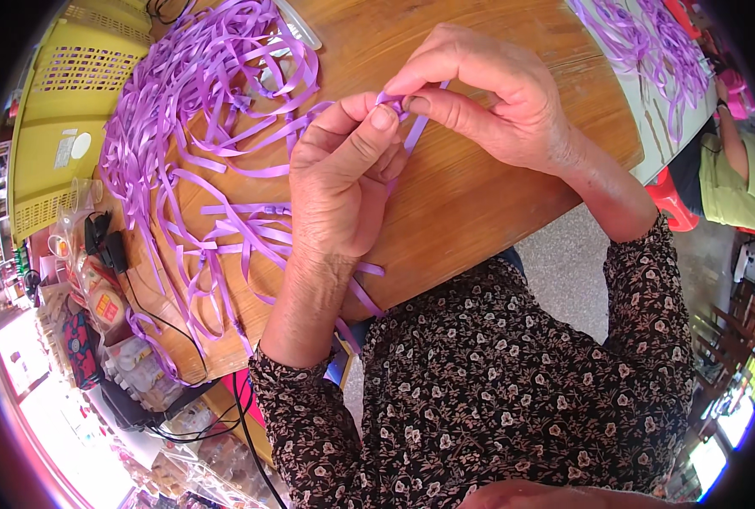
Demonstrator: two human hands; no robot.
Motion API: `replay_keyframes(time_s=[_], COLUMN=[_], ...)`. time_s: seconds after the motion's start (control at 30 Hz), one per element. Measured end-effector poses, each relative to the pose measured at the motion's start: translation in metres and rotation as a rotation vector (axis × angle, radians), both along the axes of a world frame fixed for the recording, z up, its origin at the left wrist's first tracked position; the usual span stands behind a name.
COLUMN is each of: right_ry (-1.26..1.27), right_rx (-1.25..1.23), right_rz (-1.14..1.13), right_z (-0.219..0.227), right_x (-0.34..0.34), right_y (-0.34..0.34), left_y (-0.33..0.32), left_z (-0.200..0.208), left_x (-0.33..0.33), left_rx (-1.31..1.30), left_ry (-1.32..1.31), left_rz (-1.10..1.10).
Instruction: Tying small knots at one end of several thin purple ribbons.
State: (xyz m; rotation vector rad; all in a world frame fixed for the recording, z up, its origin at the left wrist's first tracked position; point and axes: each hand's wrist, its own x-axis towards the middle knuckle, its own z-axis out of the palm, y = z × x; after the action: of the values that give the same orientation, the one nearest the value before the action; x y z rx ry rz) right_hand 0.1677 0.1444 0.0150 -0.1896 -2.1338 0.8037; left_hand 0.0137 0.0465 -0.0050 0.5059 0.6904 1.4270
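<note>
Both my hands meet above the wooden table, pinching one purple ribbon between their fingertips. My left hand is closed, thumb pressed against the bent index finger with the ribbon between them. From the right, my right hand grips the same ribbon with thumb and index finger, at a small loop or fold. Part of the ribbon hangs down behind my left hand. A big tangled heap of purple ribbons lies to the left of my hands, with loose strands trailing toward the near table edge.
The wooden table spreads under my hands. At the far left stands a yellow plastic basket. Black cables and bagged items crowd the left edge. More purple ribbons lie on a white table at the far right, where another person sits.
</note>
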Motion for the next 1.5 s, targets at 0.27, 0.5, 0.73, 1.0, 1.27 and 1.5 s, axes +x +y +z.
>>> replay_keyframes(time_s=[0.27, 0.5, 0.73, 1.0, 1.27, 1.5], right_ry=[-0.048, 0.049, 0.022, 0.064, 0.158, 0.291], right_rx=[-0.067, -0.087, 0.049, 0.208, 0.323, 0.402], right_rz=[0.009, -0.021, -0.089, -0.061, -0.006, 0.135], right_z=[0.003, -0.003, -0.004, -0.006, -0.012, -0.019], right_x=[0.003, 0.003, 0.002, 0.002, 0.0, 0.001], right_y=[0.0, -0.002, -0.003, 0.004, 0.03, 0.039], left_y=[-0.002, -0.002, -0.001, 0.001, -0.002, -0.003], left_z=[0.004, 0.003, 0.006, 0.001, 0.01, 0.019], left_x=[0.001, 0.0, 0.006, 0.002, 0.005, 0.014], left_rx=[-0.025, -0.068, -0.14, -0.094, -0.022, -0.104], left_ry=[0.057, 0.061, 0.059, -0.006, 0.079, 0.315], left_rz=[0.032, 0.008, 0.102, 0.039, 0.053, 0.163])
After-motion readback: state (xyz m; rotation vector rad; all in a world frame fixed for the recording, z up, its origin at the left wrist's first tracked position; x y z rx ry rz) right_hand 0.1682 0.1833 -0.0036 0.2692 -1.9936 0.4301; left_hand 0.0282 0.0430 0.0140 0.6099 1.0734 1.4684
